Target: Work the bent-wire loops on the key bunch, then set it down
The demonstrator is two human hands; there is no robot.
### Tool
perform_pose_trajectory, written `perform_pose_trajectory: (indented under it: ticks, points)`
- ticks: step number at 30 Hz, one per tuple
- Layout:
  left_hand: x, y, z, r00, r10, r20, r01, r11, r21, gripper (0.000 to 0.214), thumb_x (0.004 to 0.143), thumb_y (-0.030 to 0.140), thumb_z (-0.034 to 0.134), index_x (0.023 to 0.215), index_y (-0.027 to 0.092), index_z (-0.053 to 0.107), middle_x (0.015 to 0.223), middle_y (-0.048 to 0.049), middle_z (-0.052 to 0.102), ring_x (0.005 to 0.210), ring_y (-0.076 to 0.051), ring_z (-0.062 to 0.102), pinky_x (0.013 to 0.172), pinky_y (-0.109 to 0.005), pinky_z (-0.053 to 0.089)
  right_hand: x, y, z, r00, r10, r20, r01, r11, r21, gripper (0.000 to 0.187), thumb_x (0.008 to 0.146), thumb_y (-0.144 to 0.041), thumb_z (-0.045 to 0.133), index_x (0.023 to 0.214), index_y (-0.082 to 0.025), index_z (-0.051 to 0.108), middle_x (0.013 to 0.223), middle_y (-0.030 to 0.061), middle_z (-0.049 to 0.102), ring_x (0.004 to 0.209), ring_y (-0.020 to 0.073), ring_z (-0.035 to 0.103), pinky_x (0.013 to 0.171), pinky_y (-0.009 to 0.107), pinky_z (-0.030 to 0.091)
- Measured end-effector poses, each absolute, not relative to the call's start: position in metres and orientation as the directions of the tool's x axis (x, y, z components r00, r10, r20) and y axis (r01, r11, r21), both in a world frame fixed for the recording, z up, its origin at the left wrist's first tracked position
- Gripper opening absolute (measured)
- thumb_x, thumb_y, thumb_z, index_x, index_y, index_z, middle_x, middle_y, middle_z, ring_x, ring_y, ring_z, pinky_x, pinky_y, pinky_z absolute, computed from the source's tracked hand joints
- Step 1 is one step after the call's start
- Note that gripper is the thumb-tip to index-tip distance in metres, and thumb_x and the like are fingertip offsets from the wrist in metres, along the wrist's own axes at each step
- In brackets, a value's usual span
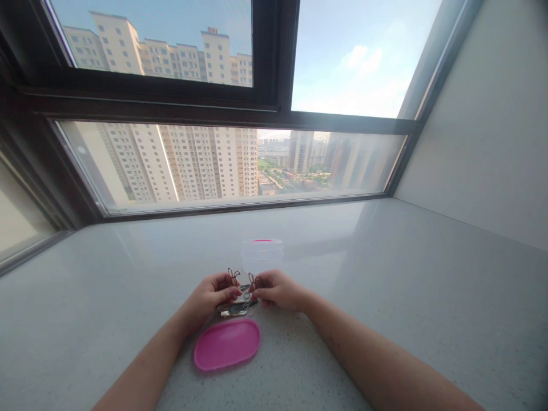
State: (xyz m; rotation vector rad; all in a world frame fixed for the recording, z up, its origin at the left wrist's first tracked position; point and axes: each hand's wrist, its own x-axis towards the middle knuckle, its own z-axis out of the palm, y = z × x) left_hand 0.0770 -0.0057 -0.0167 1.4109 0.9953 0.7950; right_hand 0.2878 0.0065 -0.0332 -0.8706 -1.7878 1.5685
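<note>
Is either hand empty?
No: the left hand and the right hand each pinch thin brown loops in front of the clear container.

No readable text; rooftop sign [213, 31] illegible.

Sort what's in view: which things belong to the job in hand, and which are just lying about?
Likely in the job:
brown cord loops, in the left hand and right hand
small mixed items between the hands
pink oval lid or tray
clear plastic container

Just surroundings:
window
speckled sill
</note>
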Motion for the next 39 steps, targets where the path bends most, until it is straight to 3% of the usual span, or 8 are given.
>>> perform_pose_trajectory:
  ticks: [24, 39]
  points:
    - [0.0768, -0.0046, -0.0173, 0.404, 0.912, -0.071, 0.129, 0.020, 0.991, 0.034, 0.068, 0.039, 0.068, 0.085, 0.011, 0.058, 0.078, -0.0059, 0.063, 0.064, -0.012, 0.053, 0.059, -0.022, 0.040, 0.2878, 0.0060, -0.0322, -0.606, 0.795, 0.000, 0.092, 0.070, -0.993, 0.020, 0.070, -0.026, 0.061, 0.083, -0.011, 0.057, 0.071, 0.0027, 0.061, 0.049, 0.0070, 0.047, 0.044, 0.018, 0.036]
    - [0.0775, -0.0050, -0.0161, 0.404, 0.911, -0.086, 0.145, 0.029, 0.989, 0.036, 0.067, 0.039, 0.068, 0.086, 0.011, 0.057, 0.079, -0.0066, 0.063, 0.064, -0.013, 0.054, 0.058, -0.022, 0.039, 0.2884, 0.0066, -0.0324, -0.627, 0.778, 0.041, 0.093, 0.126, -0.988, 0.020, 0.072, -0.029, 0.060, 0.081, -0.011, 0.057, 0.068, 0.0005, 0.058, 0.047, 0.0051, 0.038, 0.042, 0.018, 0.029]
